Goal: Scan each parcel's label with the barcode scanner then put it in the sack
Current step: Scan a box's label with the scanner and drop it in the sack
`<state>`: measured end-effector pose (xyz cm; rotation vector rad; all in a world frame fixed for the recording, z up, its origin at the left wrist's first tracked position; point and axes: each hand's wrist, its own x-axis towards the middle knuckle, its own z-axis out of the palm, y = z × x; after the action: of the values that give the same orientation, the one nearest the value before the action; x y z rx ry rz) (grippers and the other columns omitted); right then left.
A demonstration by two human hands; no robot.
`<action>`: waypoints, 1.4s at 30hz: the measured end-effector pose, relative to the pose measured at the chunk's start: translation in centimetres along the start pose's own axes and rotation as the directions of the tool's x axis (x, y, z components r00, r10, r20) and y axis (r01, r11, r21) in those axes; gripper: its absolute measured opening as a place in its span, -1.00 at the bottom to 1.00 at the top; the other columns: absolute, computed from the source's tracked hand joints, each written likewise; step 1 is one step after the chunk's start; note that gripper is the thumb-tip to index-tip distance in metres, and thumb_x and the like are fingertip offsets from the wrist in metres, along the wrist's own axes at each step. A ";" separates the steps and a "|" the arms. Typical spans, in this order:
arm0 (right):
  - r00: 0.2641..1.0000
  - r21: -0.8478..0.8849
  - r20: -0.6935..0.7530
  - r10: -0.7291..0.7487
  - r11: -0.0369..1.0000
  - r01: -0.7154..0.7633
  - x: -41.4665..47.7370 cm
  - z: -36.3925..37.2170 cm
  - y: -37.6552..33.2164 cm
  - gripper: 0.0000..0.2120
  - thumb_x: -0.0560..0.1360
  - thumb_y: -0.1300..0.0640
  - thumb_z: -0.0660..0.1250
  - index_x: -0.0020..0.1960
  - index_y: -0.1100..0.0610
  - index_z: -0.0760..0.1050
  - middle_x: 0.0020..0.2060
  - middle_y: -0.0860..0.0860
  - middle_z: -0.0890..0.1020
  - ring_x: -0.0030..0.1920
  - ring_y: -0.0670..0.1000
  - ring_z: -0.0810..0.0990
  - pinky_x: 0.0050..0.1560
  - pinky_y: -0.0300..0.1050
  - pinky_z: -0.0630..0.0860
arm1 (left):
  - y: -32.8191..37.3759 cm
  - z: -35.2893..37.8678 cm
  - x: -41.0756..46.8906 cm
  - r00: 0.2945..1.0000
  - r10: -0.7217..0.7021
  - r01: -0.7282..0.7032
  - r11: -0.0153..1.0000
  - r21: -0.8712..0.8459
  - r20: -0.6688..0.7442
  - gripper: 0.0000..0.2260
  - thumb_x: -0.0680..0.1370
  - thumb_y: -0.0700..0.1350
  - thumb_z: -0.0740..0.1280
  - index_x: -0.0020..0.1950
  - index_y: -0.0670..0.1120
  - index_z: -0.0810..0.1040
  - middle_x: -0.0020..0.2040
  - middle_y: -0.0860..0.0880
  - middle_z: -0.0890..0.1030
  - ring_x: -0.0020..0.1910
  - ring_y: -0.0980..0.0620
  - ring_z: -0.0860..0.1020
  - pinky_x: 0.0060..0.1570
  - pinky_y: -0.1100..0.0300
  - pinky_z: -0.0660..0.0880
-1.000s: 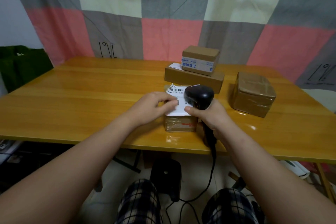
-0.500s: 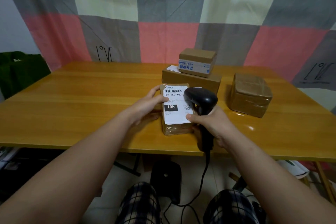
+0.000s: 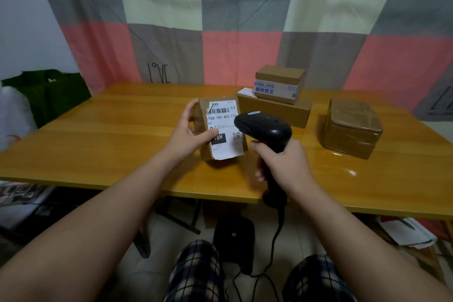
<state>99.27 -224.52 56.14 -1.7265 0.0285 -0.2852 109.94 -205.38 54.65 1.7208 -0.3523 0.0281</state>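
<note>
- So that its label faces the scanner, the parcel is held tilted up over the surface, left hand fingers pinching its sides.
- Right hand fingers curl round the scanner's handle, aiming its head at the label.

I register a wooden counter with a glossy orange-brown top that spans the view. Behind it hangs a cloth backdrop in grey, cream and pink squares. Black lettering is printed on a grey square near the counter's far left corner. A pale wall shows at upper left, and a white, soft-looking object sits beyond the counter's left end. Under the counter, a black box-shaped object stands on the floor, just ahead of the knees of plaid trousers. Loose papers lie at lower right and printed sheets at lower left.
</note>
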 end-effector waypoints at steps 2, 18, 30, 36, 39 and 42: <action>1.000 -0.001 0.011 0.008 1.000 -0.008 -0.1 0.1 -0.2 -0.84 0.49 0.19 0.39 -0.26 0.18 0.52 -0.52 0.07 0.51 -0.48 0.14 0.55 -0.36 0.01 0.54 | 0.0 -0.1 -0.1 1.000 0.013 -0.013 1.000 0.004 -0.007 -0.22 0.45 -0.26 0.44 0.50 0.15 0.09 0.32 -0.04 0.39 0.12 0.05 0.54 -0.13 0.28 0.60; 0.959 0.066 0.270 -0.082 0.996 0.067 -2.1 6.5 -0.5 -0.83 0.48 0.23 0.41 -0.27 0.12 0.53 -0.50 0.05 0.52 -0.52 0.04 0.51 -0.50 -0.16 0.50 | 0.8 -4.8 -8.2 0.889 0.184 -0.172 0.983 0.067 -0.420 -0.39 0.41 -0.22 0.51 0.22 0.25 0.26 0.34 -0.14 0.37 0.15 -0.05 0.56 -0.05 0.26 0.57; 0.574 0.012 0.819 -0.023 1.000 0.023 -12.4 25.6 2.5 -0.78 0.46 0.12 0.46 0.09 0.09 0.58 -0.28 0.08 0.67 -0.31 -0.05 0.61 -0.24 -0.07 0.56 | -3.5 -18.6 -34.4 0.414 0.198 0.365 0.858 0.361 -0.888 -0.41 0.37 -0.16 0.54 0.24 0.16 0.31 0.29 -0.13 0.22 0.28 -0.02 0.38 0.25 0.23 0.43; 0.579 -0.068 0.815 0.027 0.997 0.048 -14.2 30.2 3.9 -0.76 0.42 0.05 0.49 0.06 0.06 0.57 -0.24 -0.04 0.62 -0.18 -0.02 0.57 -0.11 -0.05 0.54 | -5.4 -23.7 -38.0 0.447 0.274 0.748 0.407 0.524 -0.851 -0.44 0.34 -0.22 0.50 0.30 -0.04 0.44 0.40 -0.28 0.19 0.36 -0.32 0.21 0.37 -0.15 0.19; 0.605 -0.093 0.795 0.048 0.995 0.044 -14.0 31.1 4.6 -0.75 0.42 0.07 0.49 0.05 0.08 0.57 -0.29 -0.05 0.60 -0.23 -0.05 0.55 -0.16 -0.11 0.49 | -7.2 -25.7 -36.2 0.498 0.216 0.796 0.268 0.542 -0.840 -0.43 0.35 -0.16 0.51 0.34 -0.01 0.45 0.40 -0.29 0.21 0.36 -0.33 0.20 0.34 -0.24 0.13; 0.642 -0.127 0.763 0.078 0.991 0.030 -13.2 31.4 5.2 -0.82 0.43 0.09 0.48 -0.01 0.02 0.55 -0.29 -0.05 0.62 -0.26 -0.07 0.56 -0.21 -0.10 0.50 | -9.1 -26.9 -33.0 0.502 0.098 0.805 0.310 0.506 -0.859 -0.37 0.39 -0.03 0.50 0.42 0.05 0.37 0.40 -0.26 0.21 0.35 -0.29 0.23 0.31 -0.20 0.23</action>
<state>93.62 -192.73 44.20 -1.8517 -0.5748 0.5150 85.58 -170.97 43.79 2.6151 1.0794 0.7300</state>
